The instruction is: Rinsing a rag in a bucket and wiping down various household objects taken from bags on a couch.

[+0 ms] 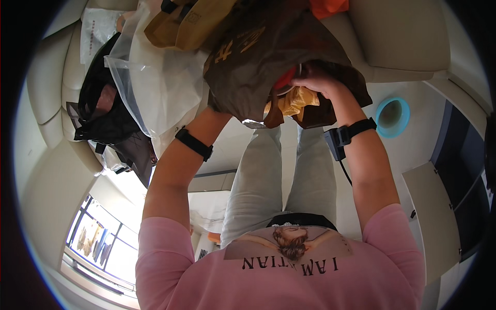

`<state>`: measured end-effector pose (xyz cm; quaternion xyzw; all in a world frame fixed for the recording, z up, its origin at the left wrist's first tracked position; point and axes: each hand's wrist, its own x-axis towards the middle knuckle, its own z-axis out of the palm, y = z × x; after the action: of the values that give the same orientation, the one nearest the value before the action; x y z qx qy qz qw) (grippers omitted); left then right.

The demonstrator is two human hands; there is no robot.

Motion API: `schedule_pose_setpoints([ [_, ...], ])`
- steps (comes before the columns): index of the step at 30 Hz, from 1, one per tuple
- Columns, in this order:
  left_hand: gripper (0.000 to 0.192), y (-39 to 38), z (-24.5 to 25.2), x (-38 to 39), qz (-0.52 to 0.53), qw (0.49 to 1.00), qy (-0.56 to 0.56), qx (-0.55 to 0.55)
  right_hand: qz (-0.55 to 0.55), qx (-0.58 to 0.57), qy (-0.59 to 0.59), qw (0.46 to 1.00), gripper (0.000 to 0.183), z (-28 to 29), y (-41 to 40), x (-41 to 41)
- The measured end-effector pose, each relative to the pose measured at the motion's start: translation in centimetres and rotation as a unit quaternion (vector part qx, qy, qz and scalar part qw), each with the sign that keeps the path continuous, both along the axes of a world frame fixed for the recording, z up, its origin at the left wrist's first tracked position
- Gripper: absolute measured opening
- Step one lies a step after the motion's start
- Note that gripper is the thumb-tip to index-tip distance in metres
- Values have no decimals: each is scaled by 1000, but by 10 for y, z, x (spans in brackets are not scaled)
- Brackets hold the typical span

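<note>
In front of me a dark brown bag (248, 73) with gold writing hangs with its mouth towards me. My right hand (316, 81) reaches into its opening; the thumb lies against the rim of a red round object (285, 81), and the other fingers are largely hidden. Whether it grips that object, I cannot tell. Just below, crumpled yellow-orange material (296, 101) shows in the opening. My left forearm passes behind the bag's left side, and the left hand is out of view there.
Beige sofa seats (399, 35) lie beyond the bag. To its left are a translucent plastic bag (162, 77), a tan bag (201, 25) and a black bag (97, 112). On the floor at right stands a blue basin (405, 118), with an open cabinet door (434, 221) nearer.
</note>
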<state>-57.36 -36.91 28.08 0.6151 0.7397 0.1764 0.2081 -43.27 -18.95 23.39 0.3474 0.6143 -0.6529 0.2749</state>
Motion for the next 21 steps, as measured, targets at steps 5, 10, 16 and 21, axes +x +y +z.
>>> schedule_pose_setpoints([
  [5, 43, 0, 4, -7, -1, 1000, -20, -10, -44, -93, 0, 995, 74, 1, 1, 1],
  [10, 41, 11, 20, -14, 63, 992, -105, -5, -40, -112, -123, 985, 63, -38, 0, 16],
  [16, 39, 57, -18, -54, 383, 864, -327, 3, 136, 133, 44, 981, 41, -34, 9, -7],
  [21, 46, 115, 24, -50, 364, 931, -5, -10, 74, 292, 67, 951, 34, -19, 33, -44],
])
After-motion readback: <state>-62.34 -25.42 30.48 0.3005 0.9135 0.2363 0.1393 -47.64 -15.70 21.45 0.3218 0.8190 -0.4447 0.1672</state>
